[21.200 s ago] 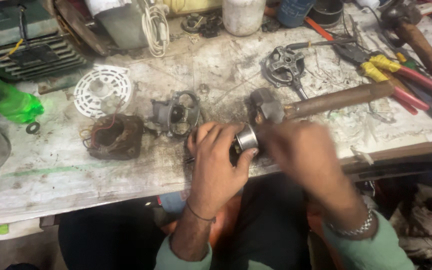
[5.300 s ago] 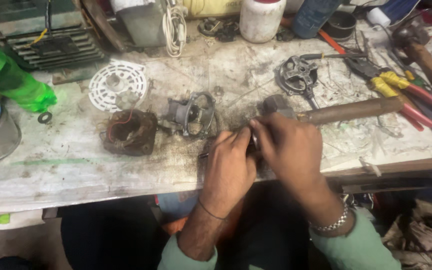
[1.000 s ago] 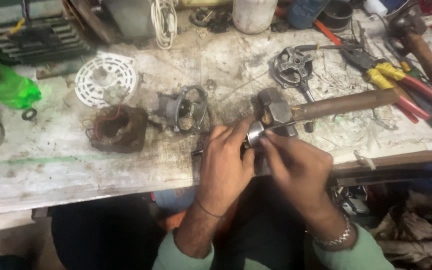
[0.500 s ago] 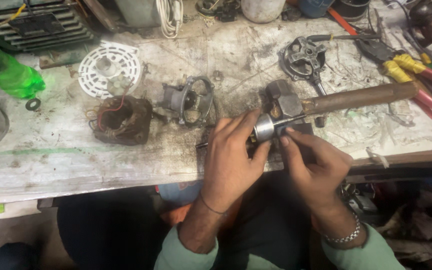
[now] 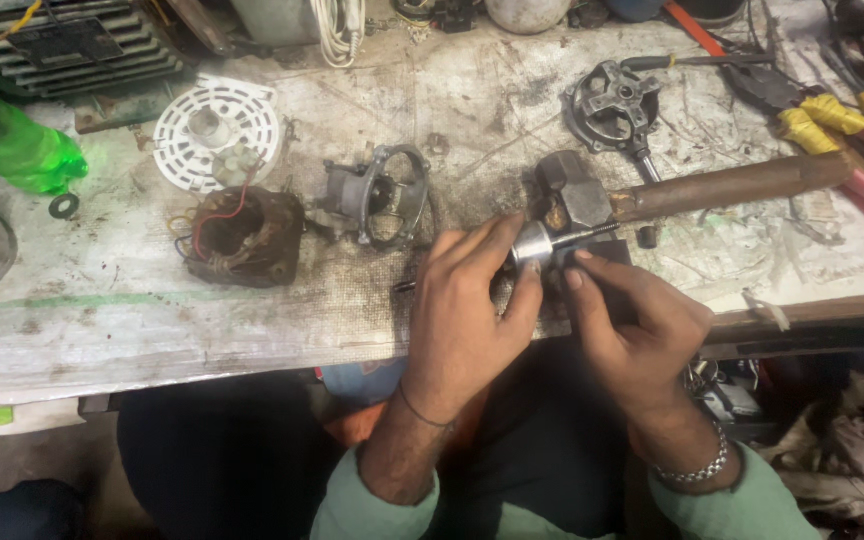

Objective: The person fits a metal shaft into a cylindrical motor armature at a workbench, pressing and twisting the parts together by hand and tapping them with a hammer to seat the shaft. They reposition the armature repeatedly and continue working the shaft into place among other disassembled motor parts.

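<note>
At the far left a green plastic bottle (image 5: 7, 140) lies half cut off by the frame edge, beside a small black washer (image 5: 64, 206); further right sit a white slotted fan cover (image 5: 217, 133) and a brown wound stator (image 5: 242, 235), with a grey metal housing (image 5: 380, 195) just beyond them; near the bench's front edge the left hand (image 5: 467, 310) grips a small silver rotor (image 5: 532, 245) between thumb and fingers, its far end hidden by the palm, a dark shaft tip poking out on the hand's left; the right hand (image 5: 632, 320) pinches the rotor's thin shaft from the near right, fingertips closed on it; what lies beneath the hands cannot be made out; a hammer (image 5: 652, 195) rests just behind, touching nothing held; yellow-handled pliers (image 5: 832, 120) run off the right edge.
</note>
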`<state>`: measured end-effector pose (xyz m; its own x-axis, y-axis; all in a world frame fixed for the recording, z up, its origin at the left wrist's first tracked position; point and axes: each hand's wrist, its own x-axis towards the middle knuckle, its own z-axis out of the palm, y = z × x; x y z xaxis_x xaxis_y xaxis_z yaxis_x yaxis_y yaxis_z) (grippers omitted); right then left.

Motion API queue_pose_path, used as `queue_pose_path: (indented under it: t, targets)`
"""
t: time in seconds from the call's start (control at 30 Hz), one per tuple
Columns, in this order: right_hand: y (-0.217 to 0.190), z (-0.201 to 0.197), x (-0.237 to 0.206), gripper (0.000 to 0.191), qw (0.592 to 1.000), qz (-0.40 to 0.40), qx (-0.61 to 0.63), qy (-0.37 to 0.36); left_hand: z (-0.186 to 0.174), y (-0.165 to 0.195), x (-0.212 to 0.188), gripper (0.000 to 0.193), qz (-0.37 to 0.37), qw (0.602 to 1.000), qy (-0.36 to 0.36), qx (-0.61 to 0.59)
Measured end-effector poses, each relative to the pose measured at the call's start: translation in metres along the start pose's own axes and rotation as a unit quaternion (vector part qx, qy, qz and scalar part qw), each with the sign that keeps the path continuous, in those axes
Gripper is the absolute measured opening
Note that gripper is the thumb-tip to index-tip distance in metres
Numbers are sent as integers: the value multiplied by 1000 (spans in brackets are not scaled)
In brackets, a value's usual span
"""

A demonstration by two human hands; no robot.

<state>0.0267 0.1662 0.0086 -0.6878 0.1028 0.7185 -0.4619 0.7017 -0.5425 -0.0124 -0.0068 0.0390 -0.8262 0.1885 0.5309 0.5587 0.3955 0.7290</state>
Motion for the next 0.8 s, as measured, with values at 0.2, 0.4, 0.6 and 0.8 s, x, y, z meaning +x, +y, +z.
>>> queue_pose_path:
  t: [0.2, 0.4, 0.6, 0.8]
  targets:
    - [0, 1, 0, 16, 1000, 6, 7, 1, 2, -1, 0, 42, -1, 1000, 6, 1]
    - [1, 0, 0, 16, 1000, 5, 20, 1, 4, -1, -1, 41, -3, 1000, 12, 6]
    - [3, 0, 1, 16, 1000, -4, 17, 0, 6, -3, 0, 40, -8, 1000, 6, 17]
    - [3, 1, 0, 17, 1000, 7, 28, -4, 5, -3, -1, 43, -4, 1000, 16, 7]
